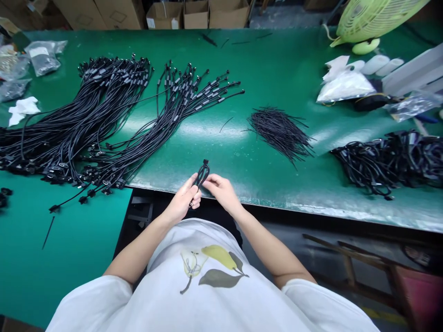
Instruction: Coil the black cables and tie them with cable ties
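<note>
A black cable (203, 172), folded into a small looped bundle, stands up out of my left hand (185, 198) near the table's front edge. The fingers of that hand are closed round its lower part, and a connector end shows just below them. My right hand (223, 191) meets the bundle from the right with thumb and fingers pinched together. Whatever lies between those fingertips is too small or hidden to tell. Beyond my hands, a loose pile of thin black ties (280, 133) lies on the green table (214, 147).
Long black cables (104, 101) lie in heaps at left, with another spread bunch (176, 108) beside them. Bundled cables (391, 159) are piled at right. A yellow-green fan (374, 20), a white plastic bag (346, 85) and cardboard boxes (228, 14) stand farther back.
</note>
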`<state>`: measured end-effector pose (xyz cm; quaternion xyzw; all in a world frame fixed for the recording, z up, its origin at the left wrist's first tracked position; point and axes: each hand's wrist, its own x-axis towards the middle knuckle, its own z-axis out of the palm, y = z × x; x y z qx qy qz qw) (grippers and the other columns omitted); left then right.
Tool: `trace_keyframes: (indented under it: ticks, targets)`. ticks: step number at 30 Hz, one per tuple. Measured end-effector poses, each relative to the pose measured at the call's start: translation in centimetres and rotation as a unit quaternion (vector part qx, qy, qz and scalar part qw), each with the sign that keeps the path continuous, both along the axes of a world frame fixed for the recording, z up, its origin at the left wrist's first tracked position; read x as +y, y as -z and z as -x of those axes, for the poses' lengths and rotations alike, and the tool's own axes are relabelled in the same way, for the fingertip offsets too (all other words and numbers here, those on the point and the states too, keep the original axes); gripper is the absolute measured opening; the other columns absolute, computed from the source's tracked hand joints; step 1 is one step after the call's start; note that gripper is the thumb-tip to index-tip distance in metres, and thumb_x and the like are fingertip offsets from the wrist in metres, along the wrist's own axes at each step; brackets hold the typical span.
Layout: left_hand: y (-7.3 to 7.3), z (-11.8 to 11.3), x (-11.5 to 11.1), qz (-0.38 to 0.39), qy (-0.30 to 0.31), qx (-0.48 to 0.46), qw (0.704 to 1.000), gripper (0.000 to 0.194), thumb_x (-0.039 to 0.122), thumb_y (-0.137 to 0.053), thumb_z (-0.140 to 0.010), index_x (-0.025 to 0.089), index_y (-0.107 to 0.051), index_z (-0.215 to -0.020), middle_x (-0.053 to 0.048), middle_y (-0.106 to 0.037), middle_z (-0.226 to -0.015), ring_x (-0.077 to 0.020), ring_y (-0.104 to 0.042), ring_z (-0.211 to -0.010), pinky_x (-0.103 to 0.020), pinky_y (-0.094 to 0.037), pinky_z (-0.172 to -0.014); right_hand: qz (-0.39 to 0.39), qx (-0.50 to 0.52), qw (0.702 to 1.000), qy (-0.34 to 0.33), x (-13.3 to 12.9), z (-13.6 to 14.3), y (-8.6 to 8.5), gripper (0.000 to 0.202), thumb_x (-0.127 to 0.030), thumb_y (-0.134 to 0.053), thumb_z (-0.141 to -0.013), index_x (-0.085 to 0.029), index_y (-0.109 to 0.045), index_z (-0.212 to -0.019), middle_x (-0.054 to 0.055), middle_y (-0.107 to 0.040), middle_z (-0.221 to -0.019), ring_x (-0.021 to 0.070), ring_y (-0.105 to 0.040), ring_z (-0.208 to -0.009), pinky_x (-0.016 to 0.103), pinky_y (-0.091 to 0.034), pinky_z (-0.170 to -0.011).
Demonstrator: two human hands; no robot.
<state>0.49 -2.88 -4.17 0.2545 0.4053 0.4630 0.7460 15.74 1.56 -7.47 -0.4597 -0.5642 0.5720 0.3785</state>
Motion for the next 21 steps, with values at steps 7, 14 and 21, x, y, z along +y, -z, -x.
trace_keyframes:
  ticks: [7,14,21]
  targets:
    - [0.7,0.5,0.6,-0.068,-0.06,0.136,0.987,0.044,0.043,-0.057,-0.089,0.013,-0.057,-0.121,0.006,-0.038,-0.063,-0.0072,-0.034,-0.051,-0.02,-0.029,-0.048,-0.17,-0.108,0.976,-0.083,-1.0,0.3,-1.0,0.016,-0.026,-0.052,-0.091,-0.016,-0.065,-0.092,0.003,-0.06,-0.083,0.0121,-0.055,-0.071,0.025,-0.044,-0.066]
    - [1.2,0.9,0.1,-0.17,0.079,0.401,0.897,0.029,0.036,-0.055,-0.085,0.018,-0.067,-0.105,-0.002,-0.059,-0.073,-0.0172,-0.053,-0.073,-0.031,-0.043,-0.077,-0.597,-0.311,0.709,-0.21,-0.7,-0.7,-2.7,0.025,-0.015,-0.039,-0.096,-0.013,-0.063,-0.089,0.012,-0.063,-0.101,0.0172,-0.054,-0.087,0.031,-0.041,-0.076]
    - [0.4,0.6,-0.1,-0.029,0.198,0.261,0.944,0.051,0.072,-0.061,-0.069,0.021,-0.057,-0.064,0.004,-0.039,-0.05,-0.012,-0.035,-0.045,-0.028,-0.033,-0.049,-0.499,-0.398,0.669,-0.381,1.1,-1.6,-6.5,0.013,-0.024,-0.052,-0.092,-0.015,-0.06,-0.097,0.007,-0.062,-0.107,0.0154,-0.056,-0.081,0.027,-0.041,-0.06]
